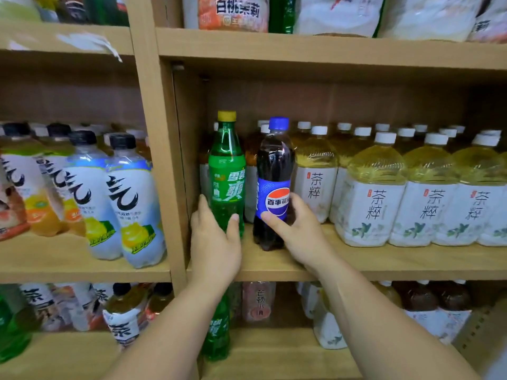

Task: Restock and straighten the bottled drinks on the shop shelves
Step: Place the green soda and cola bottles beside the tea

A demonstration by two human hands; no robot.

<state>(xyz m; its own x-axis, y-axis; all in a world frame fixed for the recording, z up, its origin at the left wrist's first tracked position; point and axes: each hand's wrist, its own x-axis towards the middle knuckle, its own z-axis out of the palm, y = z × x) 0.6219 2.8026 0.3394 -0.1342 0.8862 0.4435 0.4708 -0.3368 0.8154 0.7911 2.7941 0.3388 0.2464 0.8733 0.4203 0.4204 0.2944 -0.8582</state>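
Holding both bottles low, I have the left hand (pixel 216 237) wrapped round the lower body of the green soda bottle (pixel 226 171), with the thumb on its front and the fingers behind its left side. The right hand (pixel 299 231) is curled round the cola bottle (pixel 274 171), its thumb lying across the blue label. Both bottles stand upright on the middle shelf (pixel 384 264), near its left end and close behind the front edge. The green one is just beside the side panel (pixel 175 160), and the cola one is between it and the rows of tea bottles (pixel 370 193), with a small gap between the two. I judge the step is to set these two straight in the front line. To do it well I would slide them, not lift them, with the bases flat on the wood, because so low a grip lets a tall bottle tip at the top. I would turn each label toward the front edge, match the front tea row, and release one hand at a time.
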